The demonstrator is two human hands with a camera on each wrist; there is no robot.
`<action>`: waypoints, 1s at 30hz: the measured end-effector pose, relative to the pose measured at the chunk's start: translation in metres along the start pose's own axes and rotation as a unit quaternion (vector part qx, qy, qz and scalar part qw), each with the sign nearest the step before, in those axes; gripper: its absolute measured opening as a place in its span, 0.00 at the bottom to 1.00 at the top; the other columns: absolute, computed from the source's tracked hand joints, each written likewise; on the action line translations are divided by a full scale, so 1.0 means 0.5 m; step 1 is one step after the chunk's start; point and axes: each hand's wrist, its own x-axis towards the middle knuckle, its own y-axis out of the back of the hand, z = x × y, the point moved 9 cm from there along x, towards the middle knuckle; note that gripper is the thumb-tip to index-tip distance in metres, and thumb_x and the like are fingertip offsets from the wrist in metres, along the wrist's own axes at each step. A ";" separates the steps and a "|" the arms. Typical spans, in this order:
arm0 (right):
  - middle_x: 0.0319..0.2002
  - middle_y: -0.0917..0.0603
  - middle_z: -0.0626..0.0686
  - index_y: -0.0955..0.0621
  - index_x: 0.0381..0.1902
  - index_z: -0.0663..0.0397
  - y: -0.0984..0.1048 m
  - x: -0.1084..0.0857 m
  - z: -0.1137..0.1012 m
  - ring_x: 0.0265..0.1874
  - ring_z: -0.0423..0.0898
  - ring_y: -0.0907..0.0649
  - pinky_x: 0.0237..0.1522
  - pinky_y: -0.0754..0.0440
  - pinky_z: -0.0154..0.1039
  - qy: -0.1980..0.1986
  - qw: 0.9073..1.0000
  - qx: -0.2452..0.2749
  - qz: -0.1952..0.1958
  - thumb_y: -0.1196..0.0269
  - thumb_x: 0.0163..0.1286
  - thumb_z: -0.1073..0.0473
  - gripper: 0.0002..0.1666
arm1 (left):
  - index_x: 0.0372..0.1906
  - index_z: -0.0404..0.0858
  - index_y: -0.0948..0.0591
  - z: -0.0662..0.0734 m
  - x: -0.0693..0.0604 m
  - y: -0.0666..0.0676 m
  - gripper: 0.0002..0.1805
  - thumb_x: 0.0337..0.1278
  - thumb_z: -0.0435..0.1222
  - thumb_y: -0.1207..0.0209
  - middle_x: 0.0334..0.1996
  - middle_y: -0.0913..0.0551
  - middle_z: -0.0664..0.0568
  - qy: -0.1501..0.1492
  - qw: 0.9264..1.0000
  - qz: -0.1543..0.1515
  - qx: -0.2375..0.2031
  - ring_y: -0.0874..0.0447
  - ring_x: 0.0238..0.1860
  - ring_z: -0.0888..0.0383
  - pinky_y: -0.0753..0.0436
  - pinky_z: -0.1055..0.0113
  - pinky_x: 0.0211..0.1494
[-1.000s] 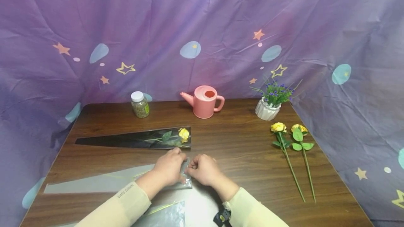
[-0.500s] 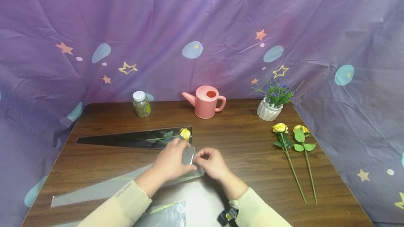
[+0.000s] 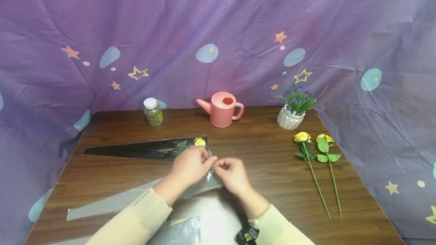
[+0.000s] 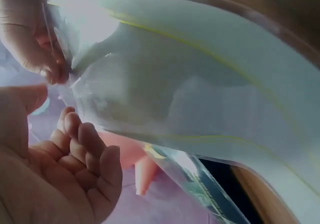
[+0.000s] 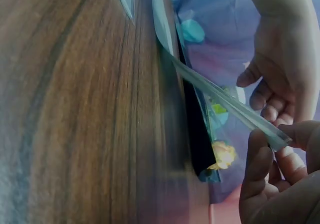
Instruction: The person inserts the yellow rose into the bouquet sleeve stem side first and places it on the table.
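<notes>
Though lower a second ago, clear sleeve end point(image 3: 208, 180) aloft in right grip point(image 3: 233, 176), left grip point(image 3: 190, 165) loose.

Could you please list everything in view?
Jar: one, clear, white-lidded, back left.
Watering can: one, pink, back centre.
Potted plant: one, green-purple, back right.
Loose roses: two, yellow, right.
Dark wrapper: one, black, centre left.
Wrapped rose: one, yellow, inside it.
Pale wrappers: two visible, grey, centre and front.
Table: one, brown, underneath.
Backdrop: one, purple, behind.
Wrist device: one, black, right wrist.
Sleeves: two, cream, bottom.
Right grip: one, bare, pinching a pale wrapper.
Left grip: one, bare, beside it.
</notes>
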 end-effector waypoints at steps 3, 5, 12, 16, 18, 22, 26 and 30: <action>0.27 0.11 0.58 0.13 0.30 0.70 0.002 -0.005 -0.012 0.21 0.32 0.21 0.26 0.23 0.28 0.029 0.999 -0.007 0.012 0.33 0.63 0.72 0.04 | 0.25 0.50 0.23 0.001 0.006 -0.003 0.19 0.64 0.55 0.33 0.23 0.22 0.58 0.025 1.000 -0.013 0.008 0.21 0.27 0.58 0.23 0.58 0.28; 0.30 0.10 0.59 0.12 0.31 0.69 0.001 -0.008 -0.018 0.23 0.31 0.19 0.29 0.21 0.28 0.043 0.999 -0.017 0.013 0.33 0.62 0.73 0.03 | 0.24 0.50 0.24 0.001 0.008 -0.004 0.19 0.62 0.55 0.33 0.22 0.21 0.58 0.039 0.999 -0.021 0.015 0.22 0.26 0.57 0.24 0.58 0.26; 0.44 0.10 0.63 0.11 0.40 0.69 -0.012 -0.020 -0.026 0.34 0.45 0.11 0.38 0.14 0.34 0.061 0.998 -0.020 -0.022 0.33 0.64 0.72 0.08 | 0.19 0.51 0.24 -0.015 0.016 -0.008 0.17 0.60 0.50 0.37 0.24 0.21 0.56 0.069 0.995 -0.063 0.045 0.22 0.27 0.56 0.21 0.54 0.30; 0.42 0.10 0.62 0.11 0.38 0.69 -0.008 -0.019 -0.027 0.42 0.54 0.11 0.48 0.14 0.41 0.057 0.998 -0.024 -0.006 0.38 0.68 0.72 0.09 | 0.14 0.51 0.26 -0.013 0.016 -0.009 0.18 0.58 0.46 0.38 0.20 0.23 0.56 0.062 0.994 -0.080 0.050 0.24 0.24 0.55 0.23 0.55 0.27; 0.39 0.09 0.61 0.11 0.38 0.70 -0.004 -0.016 -0.023 0.37 0.48 0.11 0.43 0.14 0.39 0.049 0.999 -0.022 -0.001 0.40 0.70 0.73 0.11 | 0.13 0.51 0.28 -0.010 0.016 -0.008 0.19 0.56 0.44 0.38 0.17 0.25 0.56 0.055 0.994 -0.085 0.050 0.25 0.22 0.55 0.25 0.56 0.24; 0.32 0.10 0.59 0.11 0.39 0.68 0.010 -0.009 -0.011 0.19 0.32 0.23 0.22 0.25 0.30 0.033 0.998 -0.047 0.002 0.37 0.67 0.71 0.08 | 0.13 0.50 0.29 -0.008 0.012 -0.004 0.19 0.56 0.43 0.37 0.15 0.27 0.57 0.050 0.994 -0.088 0.049 0.26 0.21 0.56 0.26 0.58 0.23; 0.29 0.10 0.54 0.12 0.34 0.62 0.025 0.001 -0.006 0.18 0.33 0.21 0.23 0.21 0.32 0.029 0.995 -0.099 0.002 0.28 0.60 0.68 0.03 | 0.15 0.50 0.29 -0.002 0.008 0.000 0.17 0.56 0.42 0.37 0.17 0.26 0.57 0.044 0.995 -0.080 0.041 0.26 0.22 0.56 0.26 0.58 0.25; 0.24 0.14 0.48 0.13 0.32 0.60 0.018 0.011 -0.005 0.23 0.35 0.19 0.27 0.19 0.32 0.033 0.992 -0.120 -0.037 0.28 0.59 0.70 0.04 | 0.17 0.51 0.28 0.014 0.003 0.001 0.15 0.55 0.42 0.37 0.18 0.25 0.58 0.027 0.997 -0.070 0.033 0.25 0.22 0.56 0.24 0.57 0.26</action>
